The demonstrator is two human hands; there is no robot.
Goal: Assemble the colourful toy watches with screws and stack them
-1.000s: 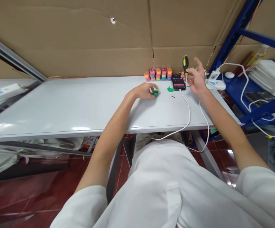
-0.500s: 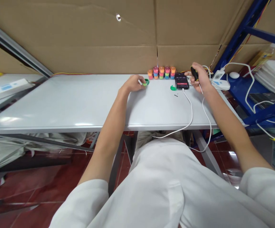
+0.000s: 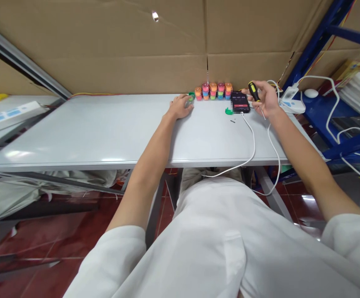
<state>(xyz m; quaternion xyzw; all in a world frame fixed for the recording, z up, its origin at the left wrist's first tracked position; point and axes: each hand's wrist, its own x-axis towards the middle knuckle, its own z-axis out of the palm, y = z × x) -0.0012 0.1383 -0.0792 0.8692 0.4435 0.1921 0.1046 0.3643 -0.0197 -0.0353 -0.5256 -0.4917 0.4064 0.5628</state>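
Observation:
My left hand (image 3: 181,106) rests low over the white table, its fingers spread, with the fingertips beside a small green object (image 3: 192,95); whether they touch it I cannot tell. In my right hand (image 3: 268,98) is a screwdriver with a black and yellow handle (image 3: 253,90), its thin shaft slanting down toward me. A black phone (image 3: 240,102) showing a running timer lies just left of that hand. Near the phone are a flat green piece (image 3: 228,111) and a tiny dark part (image 3: 232,121).
Several stacks of colourful small tubs (image 3: 213,91) line the back edge of the table (image 3: 105,132) against cardboard. A white cable (image 3: 253,142) runs from the phone over the front edge. At right stand a white power strip (image 3: 293,106) and a blue rack (image 3: 318,54).
My left hand has loosened from a pinch near the green object, its fingers now spread. My right hand has turned the screwdriver so the yellow of its handle shows. The view has shifted slightly.

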